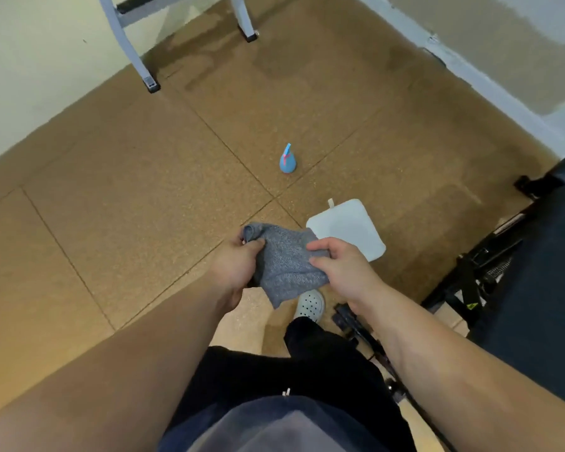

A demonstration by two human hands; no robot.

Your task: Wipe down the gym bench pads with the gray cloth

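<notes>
The gray cloth (284, 262) hangs in front of me at about waist height, bunched and partly folded. My left hand (237, 265) grips its left side with the thumb on top. My right hand (343, 264) pinches its right edge. The dark blue gym bench pad (542, 275) lies at the right edge of the view on a black metal frame (470, 278), well to the right of both hands and the cloth.
A blue spray bottle (287, 161) stands on the brown cork-like floor ahead. A white square cloth (349, 230) lies on the floor beside my right hand. My white shoe (310, 305) shows below the cloth. Grey equipment legs (134, 47) stand at the far left.
</notes>
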